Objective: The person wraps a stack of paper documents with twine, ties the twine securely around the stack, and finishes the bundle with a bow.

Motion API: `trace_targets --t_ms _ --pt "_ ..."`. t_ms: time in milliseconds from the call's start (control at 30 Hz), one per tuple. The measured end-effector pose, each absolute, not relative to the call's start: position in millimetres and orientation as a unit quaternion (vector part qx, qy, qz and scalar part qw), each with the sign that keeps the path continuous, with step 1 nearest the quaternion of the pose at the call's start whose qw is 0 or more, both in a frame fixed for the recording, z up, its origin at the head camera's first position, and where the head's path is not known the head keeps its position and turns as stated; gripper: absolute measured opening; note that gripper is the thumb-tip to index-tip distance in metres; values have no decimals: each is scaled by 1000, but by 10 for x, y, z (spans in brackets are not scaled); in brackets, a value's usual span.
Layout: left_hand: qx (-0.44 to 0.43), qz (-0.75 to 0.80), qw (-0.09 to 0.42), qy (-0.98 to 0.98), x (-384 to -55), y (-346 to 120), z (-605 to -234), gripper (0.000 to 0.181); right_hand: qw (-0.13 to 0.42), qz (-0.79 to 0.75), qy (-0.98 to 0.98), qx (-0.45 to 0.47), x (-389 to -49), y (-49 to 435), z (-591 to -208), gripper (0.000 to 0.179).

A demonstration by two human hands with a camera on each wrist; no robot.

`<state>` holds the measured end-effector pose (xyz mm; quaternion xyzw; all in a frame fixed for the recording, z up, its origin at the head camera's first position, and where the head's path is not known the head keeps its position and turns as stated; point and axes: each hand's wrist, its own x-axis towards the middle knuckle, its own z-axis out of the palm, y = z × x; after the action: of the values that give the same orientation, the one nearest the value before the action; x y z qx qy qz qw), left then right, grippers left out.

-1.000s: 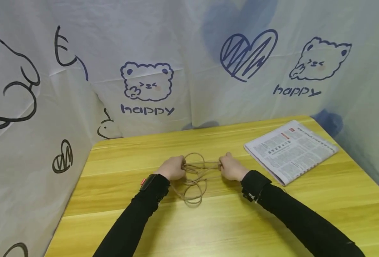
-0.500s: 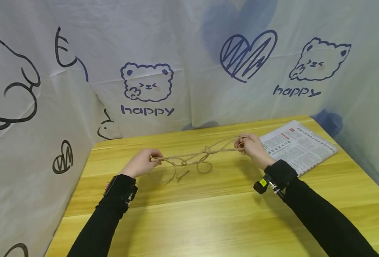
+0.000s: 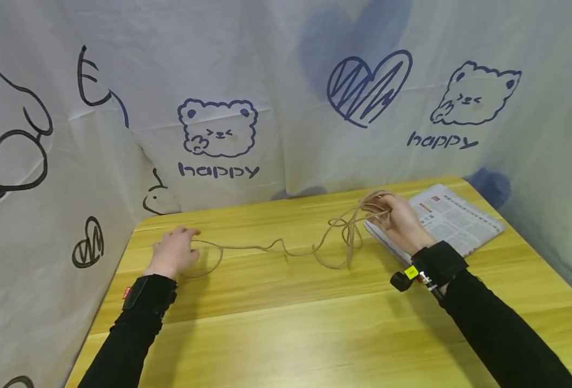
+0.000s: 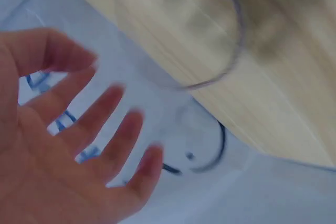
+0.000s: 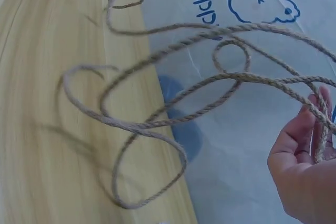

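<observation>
A thin tan twine rope (image 3: 252, 247) stretches across the wooden table between my hands, its loose loops (image 5: 139, 127) hanging below my right hand. My right hand (image 3: 402, 223) holds the gathered strands in curled fingers, raised near the newspaper; in the right wrist view that hand (image 5: 307, 171) has strands running through its fingers. At the left, my left hand (image 3: 171, 252) is close over the table. The left wrist view shows this hand (image 4: 58, 166) with fingers spread and nothing between them. A curved stretch of rope (image 4: 239, 30) passes beyond its fingertips.
A folded newspaper (image 3: 453, 215) lies at the back right of the table (image 3: 266, 334), partly behind my right hand. White cloth (image 3: 286, 64) with bear and heart drawings hangs behind the table and along both sides.
My hands have moved apart, the left leftward and the right rightward and up. The left hand has let go of the rope, which now trails in a long line from the right hand.
</observation>
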<state>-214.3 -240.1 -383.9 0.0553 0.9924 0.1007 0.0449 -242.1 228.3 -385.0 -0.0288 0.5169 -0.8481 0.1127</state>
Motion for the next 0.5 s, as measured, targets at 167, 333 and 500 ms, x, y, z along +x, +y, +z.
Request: trace_targets --t_ms 167,333,500 --pt "133 154 8 979 -2176 -1801 -3966 45 126 -838 528 -61 -2397 2169 -3863 40" --pt "238 286 74 925 -2187 -978 -4030 54 148 -823 543 -70 -2374 2027 -3865 39" --pt "262 364 153 880 -2188 -486 -4111 50 168 -801 573 -54 -2390 1926 -3893 36"
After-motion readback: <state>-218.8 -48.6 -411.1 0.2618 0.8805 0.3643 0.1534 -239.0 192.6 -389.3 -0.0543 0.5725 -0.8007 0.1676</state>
